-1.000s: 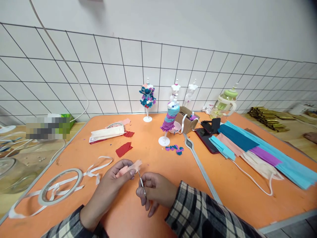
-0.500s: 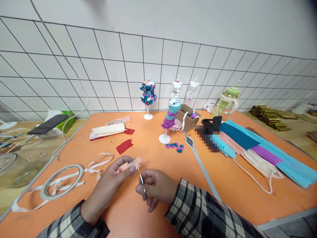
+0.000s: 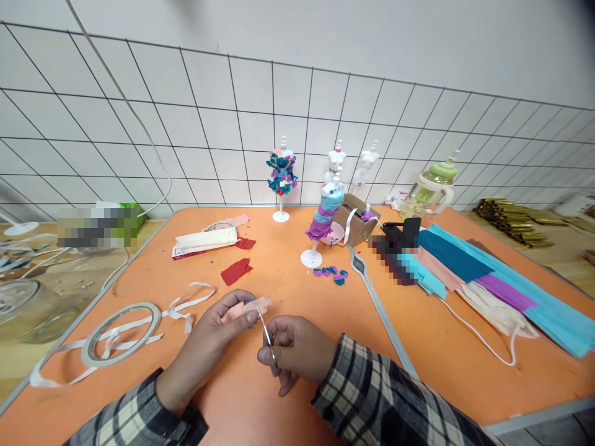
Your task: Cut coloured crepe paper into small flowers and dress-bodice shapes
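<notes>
My left hand (image 3: 214, 331) is closed on a small strip of peach crepe paper (image 3: 258, 305), pinched between thumb and fingers over the orange table (image 3: 232, 390). My right hand (image 3: 304, 352) grips a pair of small silver scissors (image 3: 266, 331), its fingers curled round the handles. The blade tips reach the paper's lower edge close to my left thumb; whether they are apart I cannot make out. Beyond my hands lie a piece of red crepe paper (image 3: 236, 271) and several small purple and teal paper ruffles (image 3: 331, 272).
A mini mannequin wrapped in blue and purple paper (image 3: 323, 214) stands mid-table, with a teal-dressed one (image 3: 281, 174) behind it. A tape roll (image 3: 88, 352) and white ribbon lie at left. Folded coloured crepe paper (image 3: 458, 257), a cardboard box (image 3: 360, 226) and a green-lidded bottle (image 3: 430, 189) occupy the right.
The camera view has turned slightly, so most things appear a little further right. Both hands keep their grips, with the scissors still at the peach paper's edge.
</notes>
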A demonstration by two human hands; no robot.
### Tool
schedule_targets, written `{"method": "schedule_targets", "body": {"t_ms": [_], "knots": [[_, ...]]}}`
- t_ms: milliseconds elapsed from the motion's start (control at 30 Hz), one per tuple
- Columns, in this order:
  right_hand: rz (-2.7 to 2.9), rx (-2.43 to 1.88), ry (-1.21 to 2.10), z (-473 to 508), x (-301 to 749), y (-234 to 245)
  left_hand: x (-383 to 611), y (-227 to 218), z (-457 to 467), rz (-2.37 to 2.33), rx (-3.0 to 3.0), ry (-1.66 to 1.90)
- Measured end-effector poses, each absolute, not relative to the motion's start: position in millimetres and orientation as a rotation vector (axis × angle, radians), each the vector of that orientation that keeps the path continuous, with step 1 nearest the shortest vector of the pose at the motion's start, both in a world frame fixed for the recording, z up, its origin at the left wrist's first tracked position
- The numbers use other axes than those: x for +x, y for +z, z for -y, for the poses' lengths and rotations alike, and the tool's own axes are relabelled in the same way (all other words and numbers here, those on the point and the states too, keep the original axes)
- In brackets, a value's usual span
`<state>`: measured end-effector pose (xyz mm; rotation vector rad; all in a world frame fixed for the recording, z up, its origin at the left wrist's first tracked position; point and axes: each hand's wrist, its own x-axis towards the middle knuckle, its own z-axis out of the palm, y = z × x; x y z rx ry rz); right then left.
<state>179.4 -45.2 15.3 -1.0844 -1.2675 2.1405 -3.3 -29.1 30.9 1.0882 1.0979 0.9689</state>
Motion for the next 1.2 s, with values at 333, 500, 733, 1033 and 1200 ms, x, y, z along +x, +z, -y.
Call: {"method": "schedule_targets", "body": {"t_ms": [333,500,733,1033,1200], "knots": [[1.250,-1.057,2.153,44.8,179.9,17.1,-2.9,32.8,30.6,-1.075,1.093,0.971],[1.256,-1.132,2.123,43.7,177.8,15.5,-2.3,34.2,30.9,-1.104,1.089,1.006],[1.308,-1.159,2.017,45.2,177.8,14.8,-3.6,28.8,28.2,-1.049,1.033,0.909],[1.289,-1.080,2.092,45.2,178.4,14.1,-1.8,28.4,27.1,-1.071,1.067,0.894],[1.276,-1.079,2.113,45.2,177.5,12.7,-3.6,27.2,27.9,-1.099,1.116,0.887]]}}
